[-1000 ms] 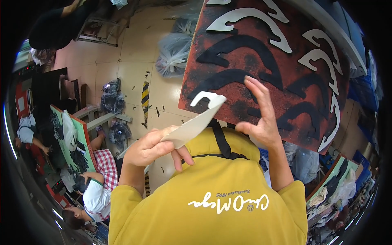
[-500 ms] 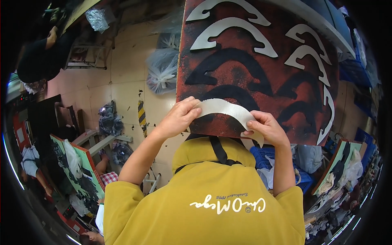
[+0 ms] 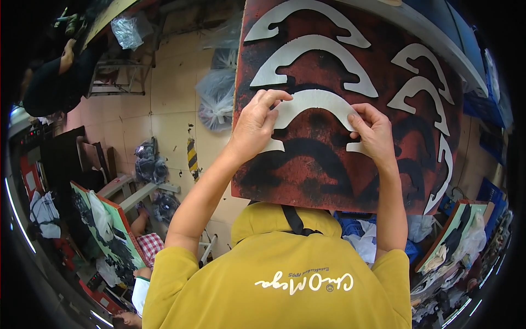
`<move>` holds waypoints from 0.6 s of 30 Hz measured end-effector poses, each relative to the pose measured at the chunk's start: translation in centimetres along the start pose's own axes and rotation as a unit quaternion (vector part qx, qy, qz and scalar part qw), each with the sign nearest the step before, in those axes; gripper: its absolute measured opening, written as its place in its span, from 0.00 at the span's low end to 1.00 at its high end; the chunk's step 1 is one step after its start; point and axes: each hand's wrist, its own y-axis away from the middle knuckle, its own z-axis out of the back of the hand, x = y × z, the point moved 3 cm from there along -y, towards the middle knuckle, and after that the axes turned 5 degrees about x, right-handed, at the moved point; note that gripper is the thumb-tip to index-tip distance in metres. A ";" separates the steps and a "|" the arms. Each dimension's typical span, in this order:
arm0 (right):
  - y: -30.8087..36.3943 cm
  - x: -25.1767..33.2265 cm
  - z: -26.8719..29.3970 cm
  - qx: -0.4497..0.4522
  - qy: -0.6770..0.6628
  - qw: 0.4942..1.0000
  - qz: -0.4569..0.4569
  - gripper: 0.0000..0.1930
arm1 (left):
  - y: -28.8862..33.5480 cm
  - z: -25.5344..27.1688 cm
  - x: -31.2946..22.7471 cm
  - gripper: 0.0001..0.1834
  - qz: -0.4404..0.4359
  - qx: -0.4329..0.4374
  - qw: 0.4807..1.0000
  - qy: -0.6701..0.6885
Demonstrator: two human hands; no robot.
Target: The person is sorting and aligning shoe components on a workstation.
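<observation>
A white arch-shaped cut piece (image 3: 320, 101) lies over or against a dark arch print on the red board (image 3: 323, 189), between my hands. My left hand (image 3: 256, 125) covers its left side, the forefinger on its upper edge. My right hand (image 3: 373, 130) has thumb and fingers closed at its right side. The hooked ends show below both hands. Just beyond it are a second white arch piece (image 3: 312, 46) and a third (image 3: 307, 11), both flat on the board. A dark arch print (image 3: 304, 159) shows on the near part.
Smaller white curved pieces (image 3: 422, 90) lie along the board's right side. A grey rail (image 3: 444, 41) runs past its far right edge. Clear plastic bags (image 3: 213, 98) sit on the floor at left. Blue crates (image 3: 350, 222) stand below the board's near edge. Another person (image 3: 60, 77) is at far left.
Both hands have moved forward with the white arch piece, from the board's near edge up onto a dark print. The board appears slightly lower in view.
</observation>
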 end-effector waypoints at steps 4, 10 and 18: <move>-0.6 0.3 -0.2 -0.048 0.060 0.997 0.023 0.10 | -0.8 -0.2 0.1 0.16 -0.041 -0.003 0.997 -0.069; -1.1 1.1 -0.2 -0.059 0.111 0.992 0.030 0.10 | -0.9 -0.2 0.5 0.16 -0.006 -0.019 0.996 -0.091; -1.5 0.7 -0.5 -0.080 0.178 0.979 0.060 0.12 | -1.1 -0.6 0.9 0.16 -0.040 -0.044 0.990 -0.127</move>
